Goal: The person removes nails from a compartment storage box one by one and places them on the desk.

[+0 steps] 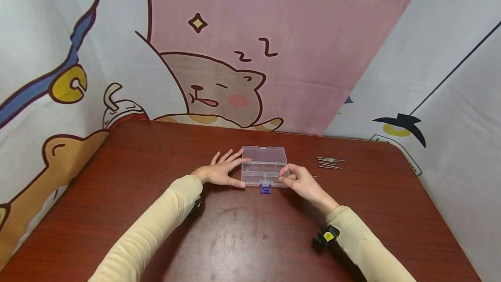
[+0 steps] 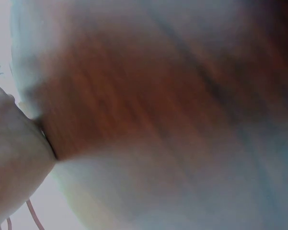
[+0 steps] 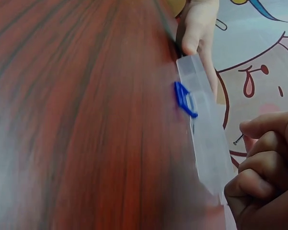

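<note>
A clear plastic compartment box lies on the table with its lid up at the back and its blue latch hanging at the front. My left hand spreads its straight fingers along the box's left side, thumb touching the front left corner. Over the right compartments, my right hand pinches a thin metal nail between thumb and forefinger. The nail's head end shows in the right wrist view; the rest is hidden by the fingers. The left wrist view is mostly blurred tabletop.
Several loose nails lie right of the box on the brown table. A few more thin pieces lie close behind my right hand. A printed cloth hangs along the table's back and sides.
</note>
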Demonstrator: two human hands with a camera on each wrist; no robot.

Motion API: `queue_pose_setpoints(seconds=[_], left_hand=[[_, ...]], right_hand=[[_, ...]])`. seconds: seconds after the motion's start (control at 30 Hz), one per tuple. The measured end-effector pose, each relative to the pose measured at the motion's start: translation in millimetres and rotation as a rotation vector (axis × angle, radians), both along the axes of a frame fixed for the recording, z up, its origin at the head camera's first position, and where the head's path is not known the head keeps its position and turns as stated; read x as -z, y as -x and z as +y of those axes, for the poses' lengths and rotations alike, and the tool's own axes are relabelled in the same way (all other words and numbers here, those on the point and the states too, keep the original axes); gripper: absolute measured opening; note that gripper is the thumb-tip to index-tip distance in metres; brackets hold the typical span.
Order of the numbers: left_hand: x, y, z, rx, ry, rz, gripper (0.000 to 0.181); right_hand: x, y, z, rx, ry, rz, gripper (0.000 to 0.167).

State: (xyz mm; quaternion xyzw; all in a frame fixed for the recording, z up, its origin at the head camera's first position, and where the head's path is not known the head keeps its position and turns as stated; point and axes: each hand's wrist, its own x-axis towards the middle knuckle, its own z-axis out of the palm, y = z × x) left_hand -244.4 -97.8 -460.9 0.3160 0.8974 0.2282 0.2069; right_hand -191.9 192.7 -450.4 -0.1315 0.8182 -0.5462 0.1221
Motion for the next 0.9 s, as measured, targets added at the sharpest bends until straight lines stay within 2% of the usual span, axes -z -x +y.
queue_pose_setpoints(seconds=[0.7, 0.9], left_hand=[[-0.6, 1.1, -0.1, -0.011, -0.002, 0.004, 0.083], [-2.8, 0.8, 0.4, -0.001, 0.002, 0.001, 0.084]], right_hand=[[-2.5, 4.4, 65.9, 0.044, -0.168, 0.067, 0.011], [-1.0, 4.6, 83.9, 0.056, -0.181, 0.065, 0.012]])
